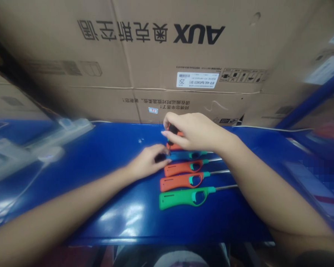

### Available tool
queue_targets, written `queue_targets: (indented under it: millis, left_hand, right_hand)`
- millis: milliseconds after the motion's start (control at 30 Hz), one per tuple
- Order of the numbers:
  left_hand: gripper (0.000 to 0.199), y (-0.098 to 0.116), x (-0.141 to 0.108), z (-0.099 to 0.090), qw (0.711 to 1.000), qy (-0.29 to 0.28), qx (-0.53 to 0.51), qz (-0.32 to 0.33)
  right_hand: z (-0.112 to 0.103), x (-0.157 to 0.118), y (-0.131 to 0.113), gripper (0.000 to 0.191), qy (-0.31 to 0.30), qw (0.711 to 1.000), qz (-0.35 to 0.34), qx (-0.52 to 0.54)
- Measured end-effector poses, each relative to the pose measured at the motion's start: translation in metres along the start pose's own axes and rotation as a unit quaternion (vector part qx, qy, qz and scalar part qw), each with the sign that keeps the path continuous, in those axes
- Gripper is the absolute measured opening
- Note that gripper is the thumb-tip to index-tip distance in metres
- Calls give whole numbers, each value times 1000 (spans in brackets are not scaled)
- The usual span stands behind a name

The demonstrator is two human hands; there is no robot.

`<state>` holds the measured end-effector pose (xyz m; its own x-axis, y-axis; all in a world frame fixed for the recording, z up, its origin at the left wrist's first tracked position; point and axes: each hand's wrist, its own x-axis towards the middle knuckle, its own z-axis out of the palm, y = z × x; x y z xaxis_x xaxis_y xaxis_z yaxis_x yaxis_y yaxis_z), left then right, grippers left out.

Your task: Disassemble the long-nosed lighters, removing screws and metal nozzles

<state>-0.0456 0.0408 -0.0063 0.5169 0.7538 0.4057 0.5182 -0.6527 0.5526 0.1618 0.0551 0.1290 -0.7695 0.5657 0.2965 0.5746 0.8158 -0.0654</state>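
Blue lighter [180, 155]: flat on the worktop [111, 200], in the row's far part. Long axis set left to right; handle end at left, nozzle end at right, partly hidden below the right wrist.

Left hand [147, 162]: nearer to the handle end, just left of it. Thumb and forefinger pinching that end, one from the near side, one from the far side. Body of the lighter to the right of these fingertips.

Right hand [193, 129]: above and slightly beyond the handle, fingers closed around a black-handled tool [172, 134]. Shaft pointing down, across the long axis, toward the handle end beside the left fingertips. Exact contact of the tip: too blurred to tell.

Near side: two orange lighters [176, 183], then a green lighter [174, 199], roughly parallel to the blue. Far side: more orange casing [176, 147], largely covered by the right hand. Beyond, at the far edge: cardboard box [100, 79], print upside down.
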Motion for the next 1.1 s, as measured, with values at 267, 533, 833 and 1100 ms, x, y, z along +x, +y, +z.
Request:
queue_targets:
  millis: [267, 533, 833, 1100]
  left_hand:
    - [17, 1, 1, 0, 1000, 2, -11, -6]
    - [16, 2, 1, -1, 1000, 8, -12, -10]
    - [16, -1, 1, 0, 1000, 9, -23, -12]
    - [17, 1, 2, -1, 1000, 7, -24, -16]
  right_hand:
    - [-2, 0, 1, 20, -12, 1000, 20, -8]
    - [1, 0, 0, 25, 9, 1000, 0, -1]
    - [3, 1, 0, 26, 26, 999, -24, 9]
    - [1, 0, -1, 29, 12, 1000, -14, 4]
